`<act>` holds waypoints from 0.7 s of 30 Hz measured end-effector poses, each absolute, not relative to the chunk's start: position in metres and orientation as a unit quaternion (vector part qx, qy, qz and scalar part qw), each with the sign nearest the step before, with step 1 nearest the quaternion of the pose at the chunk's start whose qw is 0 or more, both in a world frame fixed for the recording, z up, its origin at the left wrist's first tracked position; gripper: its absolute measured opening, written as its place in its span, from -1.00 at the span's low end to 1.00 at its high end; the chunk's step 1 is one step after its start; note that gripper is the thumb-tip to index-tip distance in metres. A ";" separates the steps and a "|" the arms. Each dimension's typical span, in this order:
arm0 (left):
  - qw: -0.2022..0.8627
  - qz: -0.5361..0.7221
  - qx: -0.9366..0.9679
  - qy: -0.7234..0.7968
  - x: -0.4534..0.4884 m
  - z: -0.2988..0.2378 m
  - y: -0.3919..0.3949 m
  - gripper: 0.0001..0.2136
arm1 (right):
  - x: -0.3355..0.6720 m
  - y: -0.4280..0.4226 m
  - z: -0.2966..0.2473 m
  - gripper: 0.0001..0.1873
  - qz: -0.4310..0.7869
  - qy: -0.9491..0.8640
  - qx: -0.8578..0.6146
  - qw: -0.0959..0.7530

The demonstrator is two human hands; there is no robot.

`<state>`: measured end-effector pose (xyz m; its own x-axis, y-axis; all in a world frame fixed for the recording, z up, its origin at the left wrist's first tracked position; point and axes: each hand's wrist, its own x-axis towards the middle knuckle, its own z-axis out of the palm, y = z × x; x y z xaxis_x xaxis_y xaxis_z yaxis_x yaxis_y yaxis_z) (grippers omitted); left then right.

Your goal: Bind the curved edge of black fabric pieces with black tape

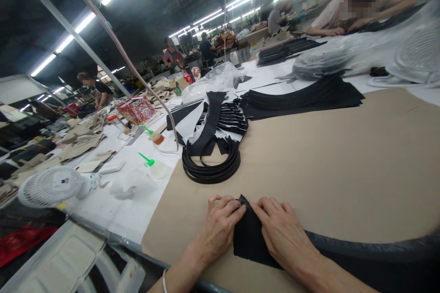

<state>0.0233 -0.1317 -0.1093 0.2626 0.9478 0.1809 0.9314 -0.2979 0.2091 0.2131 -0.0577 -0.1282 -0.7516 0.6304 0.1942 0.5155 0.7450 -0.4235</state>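
A long black fabric strip (252, 238) lies along the near edge of the brown sheet (330, 165) and runs off to the right, its edge there curved and folded-looking. My left hand (220, 222) is closed at the strip's upper left corner, thumb and curled fingers pinching the edge. Close beside it, my right hand (283, 226) presses its fingers together on the same end of the strip, and its forearm covers part of the fabric. The fingertips of both hands are nearly touching. A coil of thin black cord (211, 176) rests just beyond my left hand.
Beyond the coil lie black cut pieces (299, 100) in a stack. Glue bottles with green nozzles (156, 167), a red patterned box (136, 110) and a white fan (51, 187) stand leftward. A hose (137, 73) hangs down. A co-worker (360, 7) leans over the table's far right.
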 end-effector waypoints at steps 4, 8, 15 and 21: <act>0.036 0.131 0.789 0.599 0.025 -0.109 -0.133 -0.66 | 0.212 -0.056 -0.125 -0.49 0.199 -0.915 -0.311 0.163; 0.050 0.123 0.786 0.603 0.026 -0.110 -0.133 -0.62 | 0.210 -0.056 -0.124 -0.48 0.195 -0.918 -0.306 0.162; 0.023 0.144 0.784 0.603 0.024 -0.117 -0.137 -0.62 | 0.207 -0.056 -0.125 -0.52 0.134 -0.936 -0.297 0.133; 0.022 0.127 0.784 0.607 0.023 -0.116 -0.139 -0.60 | 0.206 -0.057 -0.133 -0.55 0.073 -0.944 -0.288 0.145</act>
